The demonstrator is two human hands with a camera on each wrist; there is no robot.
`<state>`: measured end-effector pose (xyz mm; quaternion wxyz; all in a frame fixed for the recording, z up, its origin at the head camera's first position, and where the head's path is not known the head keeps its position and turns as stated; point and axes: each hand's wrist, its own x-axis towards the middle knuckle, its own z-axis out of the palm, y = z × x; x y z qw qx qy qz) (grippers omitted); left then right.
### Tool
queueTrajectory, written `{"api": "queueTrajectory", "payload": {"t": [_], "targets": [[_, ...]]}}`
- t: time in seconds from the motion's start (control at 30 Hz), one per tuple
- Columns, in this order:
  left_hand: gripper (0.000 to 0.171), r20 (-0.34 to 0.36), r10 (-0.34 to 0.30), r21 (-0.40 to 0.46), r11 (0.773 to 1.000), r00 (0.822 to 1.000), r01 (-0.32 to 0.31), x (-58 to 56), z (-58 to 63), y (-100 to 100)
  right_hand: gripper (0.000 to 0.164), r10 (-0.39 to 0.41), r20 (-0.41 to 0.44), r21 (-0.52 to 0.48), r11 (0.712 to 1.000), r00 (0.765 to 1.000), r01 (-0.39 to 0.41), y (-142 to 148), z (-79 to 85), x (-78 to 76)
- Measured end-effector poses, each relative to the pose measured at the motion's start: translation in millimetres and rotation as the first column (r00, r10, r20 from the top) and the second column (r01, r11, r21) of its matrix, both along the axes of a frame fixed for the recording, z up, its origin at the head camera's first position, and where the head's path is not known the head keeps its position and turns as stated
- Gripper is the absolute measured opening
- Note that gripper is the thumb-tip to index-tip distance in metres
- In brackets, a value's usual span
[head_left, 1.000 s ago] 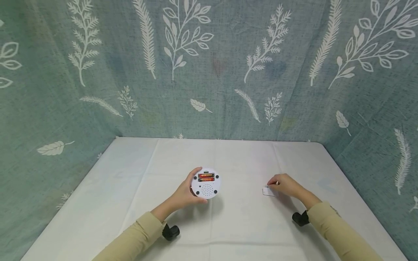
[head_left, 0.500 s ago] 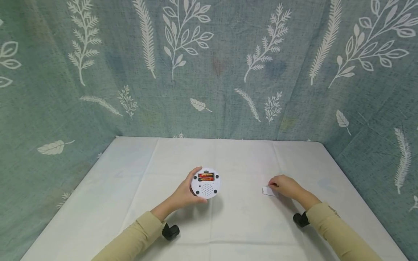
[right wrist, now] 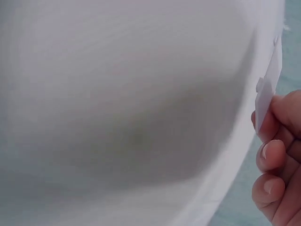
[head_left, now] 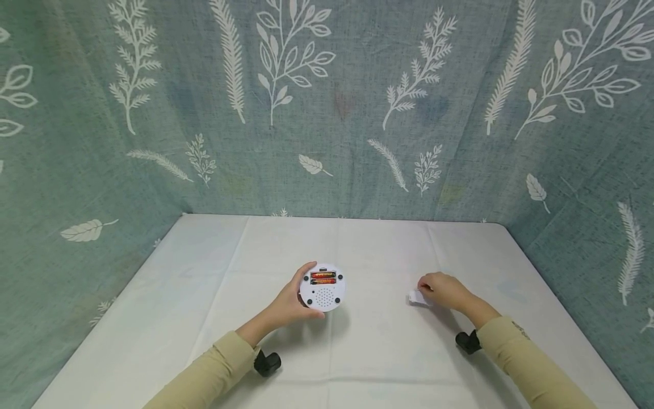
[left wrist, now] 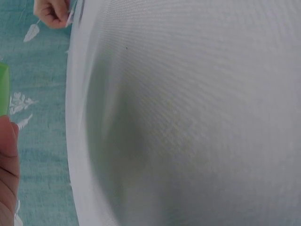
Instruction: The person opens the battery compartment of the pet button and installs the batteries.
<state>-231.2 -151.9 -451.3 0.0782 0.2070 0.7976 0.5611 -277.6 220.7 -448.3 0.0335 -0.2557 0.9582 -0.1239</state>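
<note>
My left hand (head_left: 288,304) grips a round white battery-powered device (head_left: 324,299) by its rim, thumb and fingers on opposite sides. Its underside faces me, with a speaker grille, small dark feet and an open compartment holding red-and-black batteries (head_left: 323,278). At the left edge of the left wrist view, a green part (left wrist: 3,89) shows above my fingers. My right hand (head_left: 447,291) pinches a small white battery cover (head_left: 417,298) just over the table, to the device's right. The right wrist view shows this cover (right wrist: 267,94) edge-on, with small tabs, between thumb and fingers.
A white cloth covers the table (head_left: 378,352). Green leaf-patterned fabric (head_left: 337,113) hangs behind it and along both sides. A black wrist camera (head_left: 268,363) sits under the left cuff, and another wrist camera (head_left: 467,342) under the right.
The battery cover lay flat on the table under my right fingertips; now it is pinched, tilted and slightly raised. My left hand and the device have stayed in place.
</note>
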Motion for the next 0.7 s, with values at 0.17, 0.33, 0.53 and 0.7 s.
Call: {"api": "queueTrajectory", "payload": {"t": [0.17, 0.33, 0.53, 0.7], "targets": [[0.105, -0.001, 0.011, -0.008, 1.0, 1.0, -0.011, 0.0, 0.7, 2, 0.009, 0.027, -0.032, -0.036, 0.999, 0.999, -0.028, -16, 17.0, -2.3], [0.105, -0.019, 0.014, -0.02, 1.0, 1.0, -0.014, -0.1, 0.7, 6, 0.01, 0.026, -0.071, -0.074, 0.997, 0.997, -0.031, -40, 35.2, -0.8], [0.104, -0.013, 0.007, -0.017, 1.0, 1.0, -0.007, -0.6, 0.0, 10, 0.008, 0.047, -0.223, -0.085, 0.994, 0.974, -0.067, -79, 53.9, 6.2], [0.104, -0.003, -0.005, -0.002, 1.0, 1.0, 0.005, -1.0, 1.1, 12, 0.006, 0.091, -0.34, -0.047, 0.992, 0.936, -0.114, -110, 68.1, 12.2]]}}
